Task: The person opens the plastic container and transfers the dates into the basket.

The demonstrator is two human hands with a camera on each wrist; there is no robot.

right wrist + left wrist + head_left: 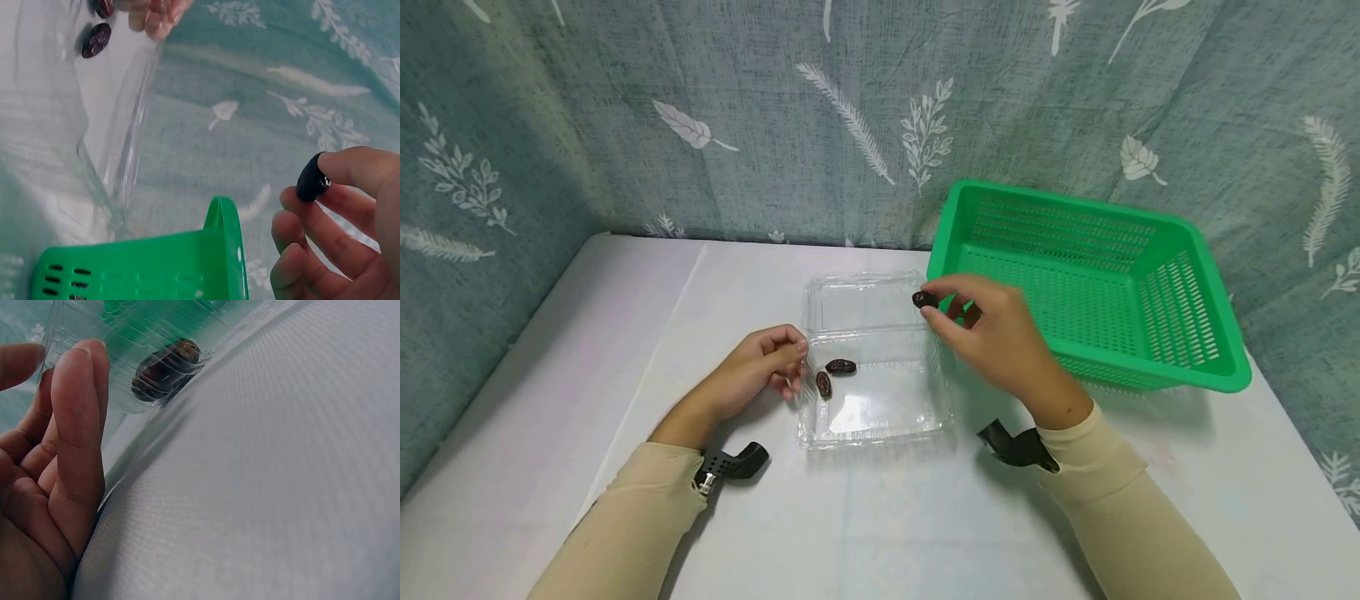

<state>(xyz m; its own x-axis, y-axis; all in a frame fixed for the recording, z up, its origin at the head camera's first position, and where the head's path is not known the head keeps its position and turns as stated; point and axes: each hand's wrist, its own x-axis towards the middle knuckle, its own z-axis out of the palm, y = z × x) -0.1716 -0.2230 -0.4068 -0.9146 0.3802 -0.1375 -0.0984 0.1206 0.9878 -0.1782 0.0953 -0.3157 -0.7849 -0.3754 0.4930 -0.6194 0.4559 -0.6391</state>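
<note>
A clear plastic clamshell box [895,392] lies with its lid folded back on the white table. Two dark brown dates, one lengthwise [841,367] and one more upright [823,385], rest in its left part. At the box's left edge, the left hand [758,367] pinches the rim between thumb and fingers; the left wrist view shows a date [166,370] through the plastic wall close by. Above the right side of the lid, the right hand [992,329] holds another date [312,177] between thumb and fingertips, clear of the box.
A green slotted basket [1213,333] stands right of the box, its left side close behind the right hand. Behind the white table [880,517] hangs a grey-green leaf-print cloth [760,108]. Black wrist mounts [733,462] sit below both hands.
</note>
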